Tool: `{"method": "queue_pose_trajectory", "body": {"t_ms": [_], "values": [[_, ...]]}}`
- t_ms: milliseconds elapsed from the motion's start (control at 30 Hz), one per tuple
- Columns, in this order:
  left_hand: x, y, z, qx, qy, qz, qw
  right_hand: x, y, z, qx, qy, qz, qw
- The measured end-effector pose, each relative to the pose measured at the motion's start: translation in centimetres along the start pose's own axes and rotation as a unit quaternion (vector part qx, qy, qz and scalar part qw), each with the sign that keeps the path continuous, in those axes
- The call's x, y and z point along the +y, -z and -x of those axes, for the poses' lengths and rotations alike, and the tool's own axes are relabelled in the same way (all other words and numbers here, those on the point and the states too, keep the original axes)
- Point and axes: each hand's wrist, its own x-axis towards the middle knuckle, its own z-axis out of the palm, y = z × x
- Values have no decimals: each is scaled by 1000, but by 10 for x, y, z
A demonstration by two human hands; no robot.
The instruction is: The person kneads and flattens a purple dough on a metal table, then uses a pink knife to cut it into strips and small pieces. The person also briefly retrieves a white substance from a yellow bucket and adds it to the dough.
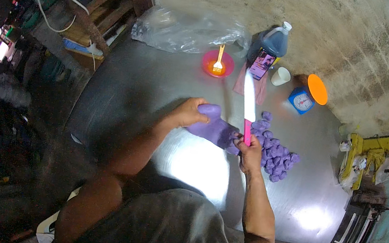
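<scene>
A long lump of purple dough [213, 128] stretches between my two hands over the metal table [145, 80]. Its left end is gripped by my left hand [190, 112], fingers wrapped round it. My right hand [249, 153] is closed on the pink handle of a knife [250, 102], whose blade points up and away from me. The fingers of that hand also touch the dough's right end. Just right of the knife lies a pile of small purple dough pieces [276, 155].
Toward the back stand a pink bowl [204, 63] with a brush [218, 62], a dark jug [273, 40], a phone [263, 63] on a pink cloth [242, 84], and a white cup [281, 76]. A blue scale [302, 100] with an orange pan is at right. Clear plastic [183, 30] lies against the wall.
</scene>
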Motion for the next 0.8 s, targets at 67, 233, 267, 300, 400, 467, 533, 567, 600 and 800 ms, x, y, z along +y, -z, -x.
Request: {"method": "queue_pose_trajectory", "body": {"t_ms": [67,233,267,300,400,467,533,567,600,800], "values": [[53,21,37,23,-24,16,999,-47,-18,26,-17,26,-68,997],[41,105,62,54,-7,-20,998,-59,-6,53,-38,-11,35,999],[10,120,59,71,6,-92,993,-32,1,52,-54,5,68,996],[-21,129,56,86,22,-162,983,-3,8,51,-62,-23,123,990],[-96,121,61,210,56,-348,912,59,10,73,-13,-22,266,964],[-103,93,67,272,41,-381,883,76,15,75,28,155,308,938],[-102,41,79,314,-46,-434,843,67,15,80,34,254,309,916],[-98,9,87,327,-130,-468,810,64,16,77,15,218,354,909],[-106,-25,89,273,-160,-472,823,58,16,69,-9,183,398,899],[-135,-94,88,139,-222,-421,868,42,-18,23,67,114,432,892]]}}
